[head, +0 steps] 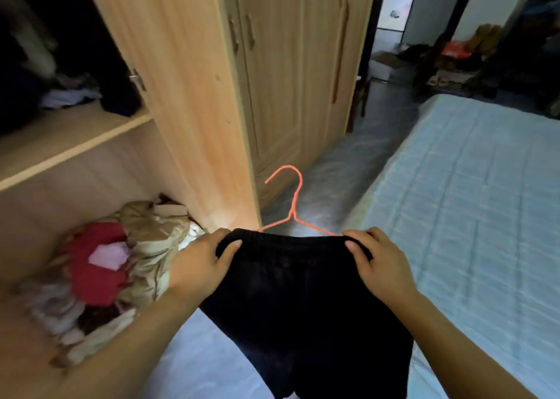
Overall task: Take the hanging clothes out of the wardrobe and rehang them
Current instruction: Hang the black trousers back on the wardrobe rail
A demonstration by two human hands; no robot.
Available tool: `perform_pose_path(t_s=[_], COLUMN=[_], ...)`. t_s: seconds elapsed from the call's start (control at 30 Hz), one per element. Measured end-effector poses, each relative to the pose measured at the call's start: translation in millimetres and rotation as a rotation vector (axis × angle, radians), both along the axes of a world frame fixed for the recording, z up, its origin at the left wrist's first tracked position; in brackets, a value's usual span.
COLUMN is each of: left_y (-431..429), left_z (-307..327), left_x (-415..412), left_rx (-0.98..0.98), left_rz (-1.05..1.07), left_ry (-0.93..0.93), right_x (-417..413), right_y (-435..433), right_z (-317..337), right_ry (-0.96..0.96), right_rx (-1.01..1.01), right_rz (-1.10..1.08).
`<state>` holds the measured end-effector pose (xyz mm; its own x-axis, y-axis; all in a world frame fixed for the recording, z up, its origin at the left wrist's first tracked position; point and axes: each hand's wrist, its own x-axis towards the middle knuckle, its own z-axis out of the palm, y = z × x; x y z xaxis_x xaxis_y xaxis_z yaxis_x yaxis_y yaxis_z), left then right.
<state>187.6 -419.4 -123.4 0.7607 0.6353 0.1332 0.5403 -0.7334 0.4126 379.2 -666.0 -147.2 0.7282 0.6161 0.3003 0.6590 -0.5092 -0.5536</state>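
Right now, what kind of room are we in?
Most likely a home bedroom: a wooden wardrobe with an open compartment of piled clothes, a bed under a pale blue quilted cover beside it, and black shorts on an orange wire hanger.

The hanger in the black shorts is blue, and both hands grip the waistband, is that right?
Not quite. The hanger is orange, not blue, as the head view shows. The rest holds: it sits in the black shorts, and the left hand and right hand both grip the waistband.
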Motion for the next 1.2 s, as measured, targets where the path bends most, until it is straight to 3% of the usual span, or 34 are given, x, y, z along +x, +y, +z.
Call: perform_pose_path(t_s=[0.33, 0.53, 0.77, 1.2], left_y=[106.2, 182.5, 275.8, 413.8], left_z=[69.7, 113.7, 151.2, 162.4], left_x=[-109.3, -133.3, -114.9, -40.9], left_rx=[0.12, 0.271, 0.323, 0.167], left_rz=[0.267, 0.369, 0.441, 0.41], left_ry=[-0.132, -0.213, -0.327, -0.382], right_x=[-69.1, -74.9, -42.2, 19.2], right_y=[156.7, 240.2, 367.5, 505.3], right_z=[55.8, 90.2, 127.0, 172.5], right_ry=[-0.122, -0.107, -0.125, -0.146], right_rx=[0.275, 0.343, 0.482, 0.438], right_rz=[0.161, 0.428, 0.443, 0.343])
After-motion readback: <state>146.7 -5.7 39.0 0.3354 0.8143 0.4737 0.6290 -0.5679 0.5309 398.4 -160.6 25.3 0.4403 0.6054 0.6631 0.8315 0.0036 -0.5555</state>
